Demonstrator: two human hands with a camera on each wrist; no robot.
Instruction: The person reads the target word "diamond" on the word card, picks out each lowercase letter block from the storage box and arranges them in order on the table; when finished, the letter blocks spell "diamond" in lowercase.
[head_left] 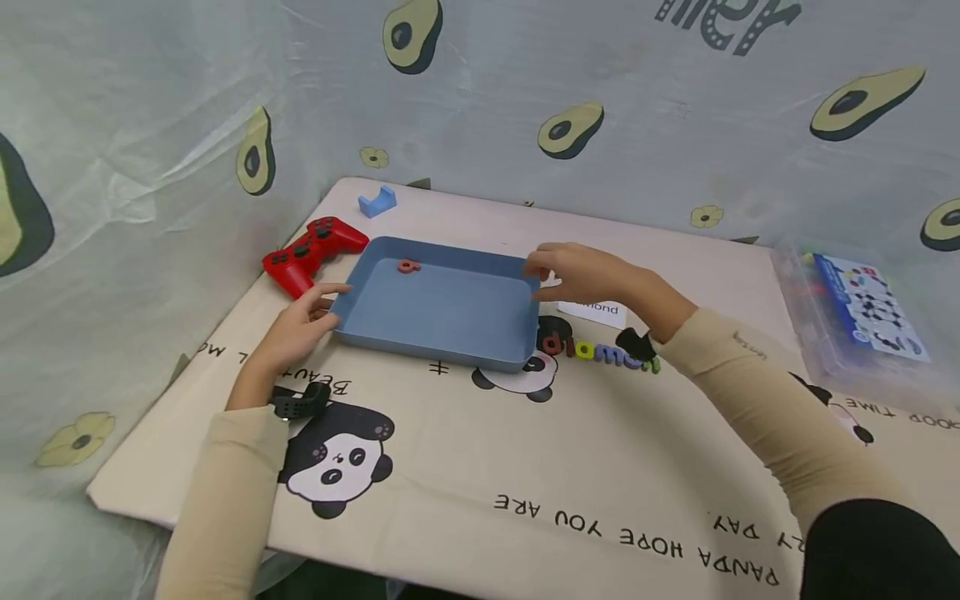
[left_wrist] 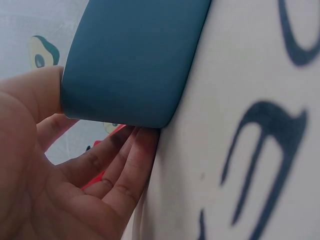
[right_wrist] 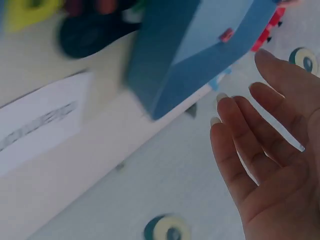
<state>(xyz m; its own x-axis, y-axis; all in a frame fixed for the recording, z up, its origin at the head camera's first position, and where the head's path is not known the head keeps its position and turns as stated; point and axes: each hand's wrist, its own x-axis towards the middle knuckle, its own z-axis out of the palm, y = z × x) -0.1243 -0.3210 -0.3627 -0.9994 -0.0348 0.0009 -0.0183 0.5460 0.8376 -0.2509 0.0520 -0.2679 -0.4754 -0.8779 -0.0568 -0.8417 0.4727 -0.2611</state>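
Observation:
A shallow blue tray (head_left: 442, 312) lies on the table with a small red letter (head_left: 408, 266) inside it, near the far left corner. At the tray's left end, my left hand (head_left: 296, 329) grips the wall; in the left wrist view the thumb is at the rim and fingers (left_wrist: 132, 167) are low against the outside. My right hand (head_left: 581, 273) is by the tray's right end, its fingers loosely bent and apart from the wall in the right wrist view. Coloured letters (head_left: 607, 354) stand in a row beside a white word card (head_left: 596, 312), partly hidden by the right hand.
A red game controller (head_left: 315, 250) lies left of the tray, with a light blue curved piece (head_left: 377, 202) behind it. At the far right sits a clear plastic box (head_left: 825, 333) with a printed blue booklet (head_left: 870, 307). A curtain with avocado prints hangs behind the table.

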